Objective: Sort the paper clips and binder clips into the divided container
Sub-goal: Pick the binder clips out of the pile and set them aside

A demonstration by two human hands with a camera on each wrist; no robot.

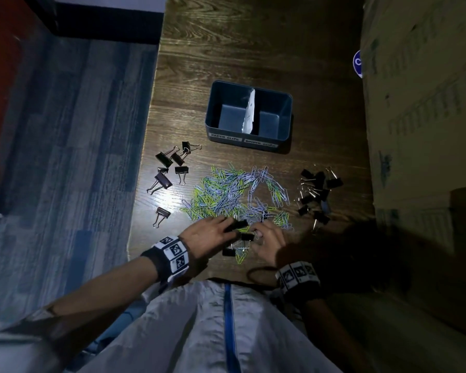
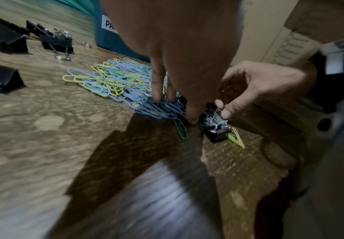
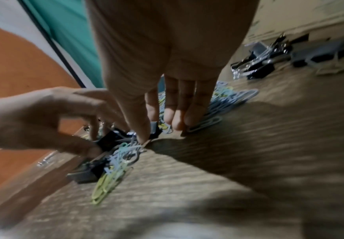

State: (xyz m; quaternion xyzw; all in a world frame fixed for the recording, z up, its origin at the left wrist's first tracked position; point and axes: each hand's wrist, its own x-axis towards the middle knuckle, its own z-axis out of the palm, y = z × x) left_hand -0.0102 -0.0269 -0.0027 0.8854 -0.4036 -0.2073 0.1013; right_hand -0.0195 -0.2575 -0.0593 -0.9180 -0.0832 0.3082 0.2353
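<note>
Near table edge, both hands among paper clips (image 1: pixel 234 195): left hand (image 1: pixel 210 234) pinching binder clip (image 1: pixel 237 224), right hand (image 1: pixel 269 238) grip unclear; divided container (image 1: pixel 249 117) beyond, empty.

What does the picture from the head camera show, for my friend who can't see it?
Two hands, the left hand and the right hand, reach into the near edge of a pile of coloured paper clips on a wooden table. Black binder clips lie in groups at both sides of the pile. Behind it sits a blue divided container, with both halves empty.
</note>
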